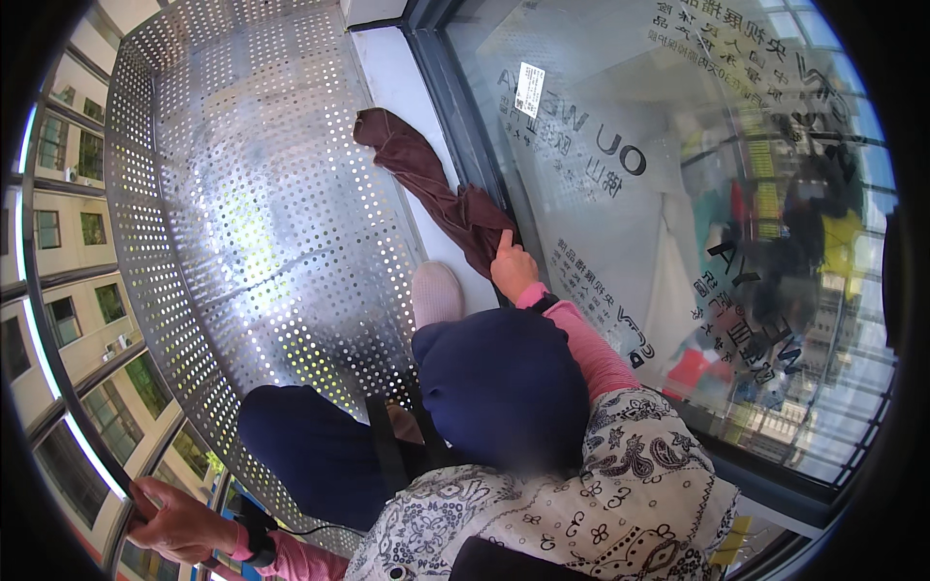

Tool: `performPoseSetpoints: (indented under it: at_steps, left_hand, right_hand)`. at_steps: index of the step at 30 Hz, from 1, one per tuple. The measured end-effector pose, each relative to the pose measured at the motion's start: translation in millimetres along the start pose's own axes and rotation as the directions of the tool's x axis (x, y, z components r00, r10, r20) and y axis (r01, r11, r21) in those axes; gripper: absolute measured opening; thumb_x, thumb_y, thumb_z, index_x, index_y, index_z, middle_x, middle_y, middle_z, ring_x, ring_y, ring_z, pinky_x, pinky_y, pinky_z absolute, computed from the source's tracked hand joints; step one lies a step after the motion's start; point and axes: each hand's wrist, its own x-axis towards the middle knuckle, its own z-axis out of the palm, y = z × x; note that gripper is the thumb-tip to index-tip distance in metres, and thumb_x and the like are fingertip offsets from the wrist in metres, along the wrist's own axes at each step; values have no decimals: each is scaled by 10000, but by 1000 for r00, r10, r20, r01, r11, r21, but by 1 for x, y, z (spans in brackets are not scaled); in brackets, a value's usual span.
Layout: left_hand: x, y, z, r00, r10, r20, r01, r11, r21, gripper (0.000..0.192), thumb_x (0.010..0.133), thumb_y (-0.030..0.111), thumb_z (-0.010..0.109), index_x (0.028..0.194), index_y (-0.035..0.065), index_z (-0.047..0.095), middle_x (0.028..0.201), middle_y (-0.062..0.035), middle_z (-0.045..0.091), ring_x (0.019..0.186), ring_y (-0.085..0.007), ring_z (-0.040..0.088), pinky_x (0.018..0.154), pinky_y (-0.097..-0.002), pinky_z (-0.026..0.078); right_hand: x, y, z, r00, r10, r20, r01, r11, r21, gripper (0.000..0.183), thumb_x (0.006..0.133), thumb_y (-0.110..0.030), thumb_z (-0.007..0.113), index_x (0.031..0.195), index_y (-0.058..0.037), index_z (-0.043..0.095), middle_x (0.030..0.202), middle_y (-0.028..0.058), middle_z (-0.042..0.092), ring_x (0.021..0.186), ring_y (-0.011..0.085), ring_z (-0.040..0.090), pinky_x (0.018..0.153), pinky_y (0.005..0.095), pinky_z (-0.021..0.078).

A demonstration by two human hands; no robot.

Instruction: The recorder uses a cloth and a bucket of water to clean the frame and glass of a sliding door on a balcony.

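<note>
My right hand (515, 269) is at the bottom track of a dark window frame (465, 109), gripping one end of a brown cloth (436, 189). Its index finger points forward and presses on the fabric. The rest of the cloth trails away along the white sill (407, 80), and its far end hangs over the perforated metal floor. At the lower left, my left hand (174, 521) is wrapped around a metal railing bar (94, 454). Both wrists wear black bands below pink sleeves.
A perforated metal platform (269, 181) with a raised side lies on the left, inside the railing. Beyond it stands a building (102, 290). My pink shoe (437, 294) rests at the sill. The glass pane (617, 225) on the right carries printed protective film and a white label (530, 90).
</note>
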Motion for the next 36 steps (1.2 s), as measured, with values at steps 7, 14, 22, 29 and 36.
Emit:
performPoseSetpoints:
  at_steps: [7, 14, 22, 29, 36]
  left_hand:
    - [4, 7, -8, 999, 34, 36, -37, 996, 81, 435, 801, 405, 691, 897, -5, 585, 740, -82, 649, 588, -225, 636, 515, -315, 509]
    - [2, 7, -1, 999, 46, -7, -45, 992, 114, 455, 793, 422, 700, 875, -9, 577, 717, -98, 618, 584, -243, 622, 526, -326, 509]
    - [-1, -9, 11, 999, 44, -27, -42, 996, 77, 460, 798, 418, 701, 841, -21, 573, 739, -114, 618, 593, -247, 621, 543, -322, 513]
    - [6, 6, -3, 999, 48, 12, -49, 993, 103, 476, 804, 382, 721, 908, -46, 538, 767, -106, 635, 630, -229, 646, 570, -285, 536]
    - [-2, -6, 7, 995, 67, -76, -54, 985, 164, 454, 796, 374, 730, 917, -35, 576, 794, -119, 622, 656, -243, 644, 578, -314, 535]
  right_hand:
    - [-41, 17, 22, 1000, -2, -28, 3, 999, 45, 465, 831, -107, 467, 1269, 0, 356, 944, 246, 589, 732, 393, 649, 642, 487, 527]
    - [-10, -6, 21, 997, -39, -66, 43, 996, 74, 460, 831, -120, 511, 1259, 3, 395, 978, 238, 580, 737, 377, 656, 626, 471, 531]
    - [111, -60, -14, 993, -50, -110, 67, 986, 154, 428, 833, -148, 531, 1202, 32, 410, 1002, 239, 581, 827, 391, 650, 711, 466, 533]
    - [215, -109, -47, 991, -29, -130, 55, 977, 205, 397, 825, -132, 544, 1169, 21, 418, 1085, 279, 570, 933, 411, 636, 799, 461, 526]
    - [310, -143, -84, 997, -25, -68, 40, 971, 238, 493, 850, -196, 553, 1257, 21, 377, 1216, 295, 524, 1097, 409, 571, 915, 450, 481]
